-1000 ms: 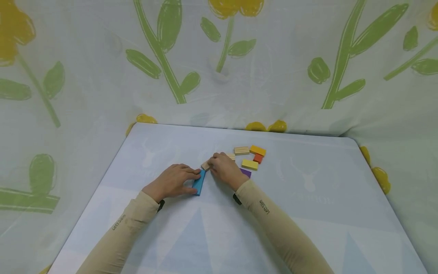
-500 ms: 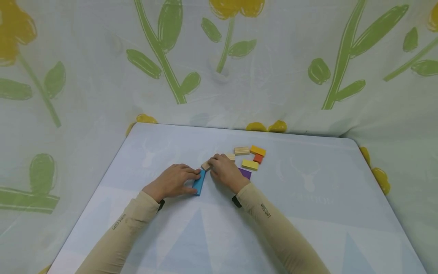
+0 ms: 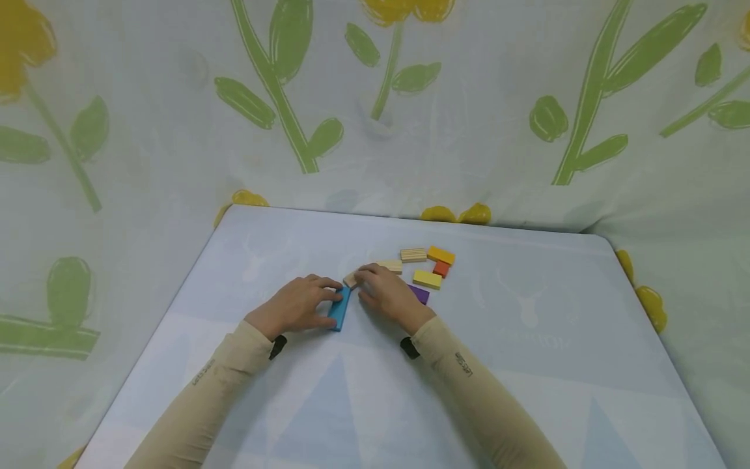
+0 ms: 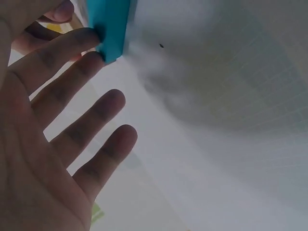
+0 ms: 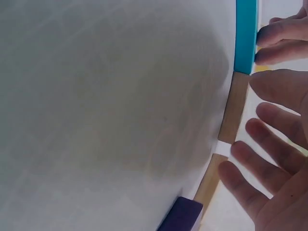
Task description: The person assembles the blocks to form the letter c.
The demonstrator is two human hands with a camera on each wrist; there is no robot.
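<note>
On the table lies a blue block (image 3: 340,309), long and flat. My left hand (image 3: 297,303) stretches over to its left side, index and middle fingertips touching it in the left wrist view, the other fingers spread. Meeting the far end of the blue block is a plain wooden block (image 3: 350,280). My right hand (image 3: 389,296) is beside this block; its thumb (image 5: 276,86) tip is right at the block's edge and the fingers are spread and slightly bent. Past a small gap comes a second plain wooden block (image 3: 390,266), partly hidden by the right hand in the head view.
A purple block (image 3: 420,295) shows beyond the right wrist. Further right and back are a yellow block (image 3: 427,279), a red-orange block (image 3: 441,268), an orange block (image 3: 441,255) and a striped wooden block (image 3: 413,255). A flower-patterned curtain (image 3: 469,130) hangs behind the table.
My right hand has drawn back slightly to the right from the plain wooden block, with its fingers looser. The left hand stays at the blue block. The head view has shifted slightly.
</note>
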